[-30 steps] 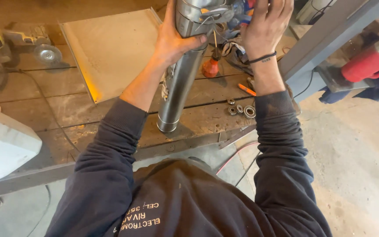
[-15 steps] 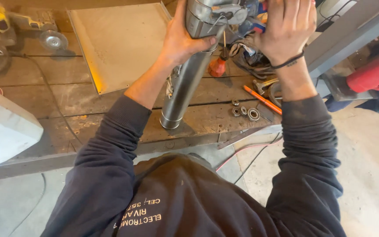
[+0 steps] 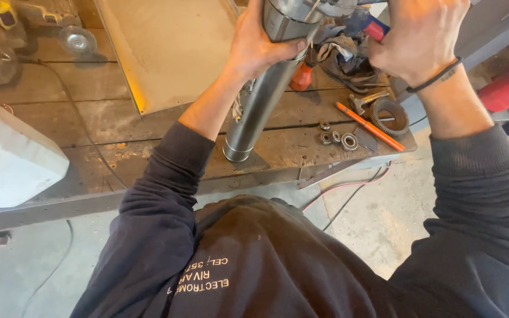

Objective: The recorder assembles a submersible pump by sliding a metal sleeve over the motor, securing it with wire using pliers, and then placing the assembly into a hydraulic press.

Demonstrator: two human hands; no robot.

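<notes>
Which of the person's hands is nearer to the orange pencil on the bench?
Right. The right hand is above the orange pencil; the left hand grips the metal tube, farther away.

The light is soft and bright, like daytime — no dark corners. The shiny metal tube (image 3: 260, 100) has pale streaks of glare. It drops a small dim shadow on the wooden bench (image 3: 119, 118). The picture is sharp in the middle — the edges bend a little.
</notes>
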